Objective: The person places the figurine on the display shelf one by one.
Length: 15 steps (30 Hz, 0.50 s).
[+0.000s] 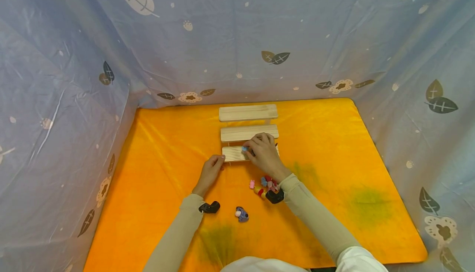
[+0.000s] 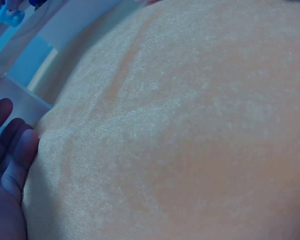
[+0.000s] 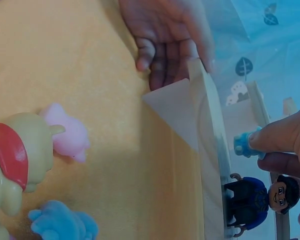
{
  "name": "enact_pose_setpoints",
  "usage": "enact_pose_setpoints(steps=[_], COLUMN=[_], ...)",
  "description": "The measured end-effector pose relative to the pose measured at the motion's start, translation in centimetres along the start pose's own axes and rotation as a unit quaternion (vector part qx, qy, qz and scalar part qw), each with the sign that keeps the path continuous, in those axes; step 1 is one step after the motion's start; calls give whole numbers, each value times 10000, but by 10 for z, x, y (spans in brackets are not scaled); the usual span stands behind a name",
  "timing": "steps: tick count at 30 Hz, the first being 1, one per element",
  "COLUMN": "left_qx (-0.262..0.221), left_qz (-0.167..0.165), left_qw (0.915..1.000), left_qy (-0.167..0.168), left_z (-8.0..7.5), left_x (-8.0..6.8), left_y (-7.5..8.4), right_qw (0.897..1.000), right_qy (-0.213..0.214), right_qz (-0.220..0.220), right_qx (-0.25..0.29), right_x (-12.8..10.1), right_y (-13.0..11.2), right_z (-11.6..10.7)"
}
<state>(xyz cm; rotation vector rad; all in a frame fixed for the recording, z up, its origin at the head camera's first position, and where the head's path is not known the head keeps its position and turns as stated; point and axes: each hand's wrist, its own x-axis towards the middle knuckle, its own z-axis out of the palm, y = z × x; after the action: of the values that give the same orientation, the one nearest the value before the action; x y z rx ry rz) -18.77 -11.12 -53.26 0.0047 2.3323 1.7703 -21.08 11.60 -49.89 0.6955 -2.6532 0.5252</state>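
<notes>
A three-tier wooden stand [image 1: 233, 154] with pale boards stands toward the back of the table. Over its lowest board my right hand [image 1: 264, 153] pinches a small light blue toy figure [image 3: 245, 144] between thumb and fingers. Just beside that hand, a black-haired toy person [image 3: 252, 197] in a dark blue top stands upright on the board. At the left end of the same board is my left hand [image 1: 210, 172]. It grips the corner, one digit on top and the others beneath, as the right wrist view shows.
Near my right wrist lie a yellow bear figure [image 3: 32, 150] in a red shirt, a pink figure [image 3: 67, 132], a blue one [image 3: 65, 222] and a red-and-pink one [image 1: 270, 182]. A grey-blue donkey figure [image 1: 242, 214] lies closer to me. Patterned curtains [image 1: 237, 37] enclose the orange-covered table [image 1: 167, 140].
</notes>
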Motion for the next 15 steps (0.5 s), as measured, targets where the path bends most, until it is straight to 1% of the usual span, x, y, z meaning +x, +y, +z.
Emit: enact_pose_setpoints(steps=[8,12,15], left_qx=[10,-40,-83], left_qz=[-3,-24,6], left_qw=[10000,10000,9999], left_qy=[-32,-54,70], left_z=[0,0,3], left_x=[-1,0,9], left_y=[2,1,-18], right_qw=[9998,9998,9998], right_qy=[-176,-183,-190], right_qz=[81,77,67], right_qx=[12,-15,-32], right_x=[0,-1,-2], right_y=[0,0,1], right_z=[1,2,3])
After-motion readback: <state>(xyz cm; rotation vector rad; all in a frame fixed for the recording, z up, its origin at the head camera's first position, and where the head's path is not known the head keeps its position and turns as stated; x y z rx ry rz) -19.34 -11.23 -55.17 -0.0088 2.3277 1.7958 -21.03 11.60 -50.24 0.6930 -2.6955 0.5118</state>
